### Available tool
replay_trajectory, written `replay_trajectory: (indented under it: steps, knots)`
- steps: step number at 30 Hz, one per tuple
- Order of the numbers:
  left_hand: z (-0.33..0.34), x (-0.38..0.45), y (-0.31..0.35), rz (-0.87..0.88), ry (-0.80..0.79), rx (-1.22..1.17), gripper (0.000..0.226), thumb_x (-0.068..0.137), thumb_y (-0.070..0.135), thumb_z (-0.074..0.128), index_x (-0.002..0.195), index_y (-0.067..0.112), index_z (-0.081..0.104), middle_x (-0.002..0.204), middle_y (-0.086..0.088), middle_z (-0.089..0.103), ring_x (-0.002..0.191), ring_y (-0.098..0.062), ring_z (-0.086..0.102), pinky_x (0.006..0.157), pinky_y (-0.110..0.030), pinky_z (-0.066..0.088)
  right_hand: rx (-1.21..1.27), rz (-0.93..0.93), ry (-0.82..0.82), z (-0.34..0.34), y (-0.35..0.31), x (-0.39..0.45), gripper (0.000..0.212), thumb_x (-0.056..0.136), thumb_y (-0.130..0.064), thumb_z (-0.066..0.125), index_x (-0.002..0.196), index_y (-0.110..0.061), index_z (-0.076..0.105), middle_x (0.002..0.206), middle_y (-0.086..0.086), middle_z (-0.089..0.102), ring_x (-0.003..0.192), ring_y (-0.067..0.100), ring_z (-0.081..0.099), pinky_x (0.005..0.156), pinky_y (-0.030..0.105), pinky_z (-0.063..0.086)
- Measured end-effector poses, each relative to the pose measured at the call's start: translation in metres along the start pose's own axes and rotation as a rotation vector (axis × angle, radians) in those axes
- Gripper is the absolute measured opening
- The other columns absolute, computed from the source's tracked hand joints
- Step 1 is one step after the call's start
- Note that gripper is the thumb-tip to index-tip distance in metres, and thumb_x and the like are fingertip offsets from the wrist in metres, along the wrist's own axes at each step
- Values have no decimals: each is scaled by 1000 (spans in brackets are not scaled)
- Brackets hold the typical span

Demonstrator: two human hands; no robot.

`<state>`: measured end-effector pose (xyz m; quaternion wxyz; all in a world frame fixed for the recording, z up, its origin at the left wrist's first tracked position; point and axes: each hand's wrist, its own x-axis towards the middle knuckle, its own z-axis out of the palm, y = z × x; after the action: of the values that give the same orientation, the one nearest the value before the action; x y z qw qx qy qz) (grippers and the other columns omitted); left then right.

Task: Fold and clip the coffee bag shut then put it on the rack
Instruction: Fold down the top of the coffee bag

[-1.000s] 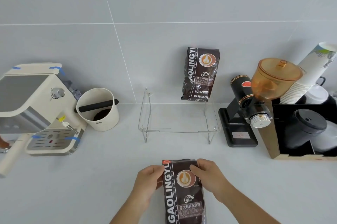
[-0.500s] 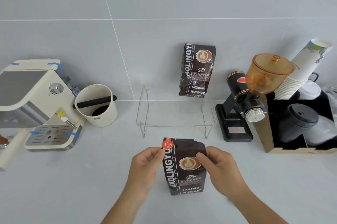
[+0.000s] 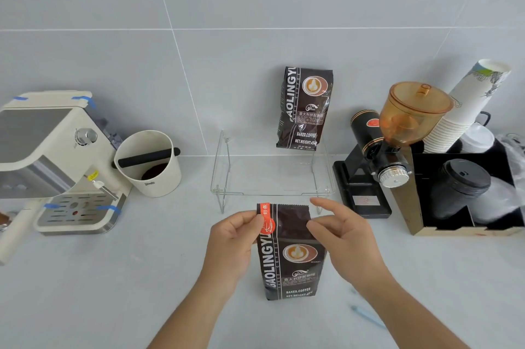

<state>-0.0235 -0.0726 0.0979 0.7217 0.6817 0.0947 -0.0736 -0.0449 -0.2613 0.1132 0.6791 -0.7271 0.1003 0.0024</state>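
Our left hand [image 3: 233, 238] pinches the top left corner of the dark brown foil coffee bag [image 3: 288, 252], keeping it upright near the counter's front edge before the clear acrylic rack [image 3: 272, 175]; our right hand [image 3: 345, 240], fingers spread, hovers beside its top, seemingly ready to fold. We see no clip.

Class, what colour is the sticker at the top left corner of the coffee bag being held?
Orange-red sticker on the dark brown coffee bag, head view.

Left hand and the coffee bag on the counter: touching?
Touching. The head view shows the left hand pinching the top left corner of the coffee bag, thumb over the orange label there.
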Motion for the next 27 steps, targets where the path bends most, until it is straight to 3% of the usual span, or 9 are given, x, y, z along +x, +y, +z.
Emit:
replay_trajectory:
  steps: [3,8,10,12,15,18,21,25,27]
  knots:
    - [1,0,3,-2,25,-58,15,88,4,64,97,14,71,77,-9,79,71,-15,71,74,-27,57,-22,-66,-8,0,-1,2,43,85,4,67,100,-37,65,60,-3,73,57,7,58,64,13,49]
    - [1,-2,7,12,-2,-99,27,87,-2,63,102,20,61,65,-6,75,61,-12,67,59,-16,54,-67,-111,48,-2,6,2,47,83,7,68,77,-39,77,71,3,78,72,28,68,78,38,55]
    - [0,-2,10,58,-49,-5,25,87,-3,63,97,21,67,66,-3,75,63,-11,67,63,-16,53,-140,-113,26,-5,6,3,51,85,5,67,75,-44,77,81,0,80,82,28,72,80,33,59]
    - [-2,-2,13,118,-100,149,29,84,-1,66,95,25,71,71,2,75,68,-7,68,67,-15,52,-263,-131,-38,-7,2,2,51,86,1,68,83,-50,72,83,-13,78,83,12,71,75,15,56]
    - [-6,-3,15,208,-131,395,39,79,5,73,96,40,69,79,7,76,72,-3,70,69,-15,53,-460,-205,-49,-5,-3,1,35,81,-5,75,92,-38,74,74,-15,73,83,-6,63,69,1,46]
    - [-10,-5,17,269,-113,534,27,78,10,76,86,36,74,75,11,76,69,-1,71,71,-13,54,-553,-290,-23,-1,-4,2,13,80,-9,77,83,-21,79,74,-9,73,82,4,62,69,11,48]
    - [-14,-4,20,332,-125,677,8,80,19,75,86,24,77,75,11,71,61,1,66,62,-8,48,-629,-352,-76,-1,-3,2,11,83,-12,73,76,-20,75,74,-7,71,80,13,62,69,22,50]
    - [-16,0,21,367,-188,734,5,82,22,73,81,27,75,83,9,63,81,-6,65,70,-20,53,-652,-345,-94,-1,-5,0,15,86,-12,69,75,-21,69,74,-14,63,80,9,59,65,13,45]
    - [-15,-2,20,330,-234,680,10,84,17,71,78,25,73,82,8,71,80,-7,67,72,-16,52,-618,-265,-104,-1,-7,-2,16,88,-13,67,74,-22,66,72,-13,65,78,5,59,64,13,46]
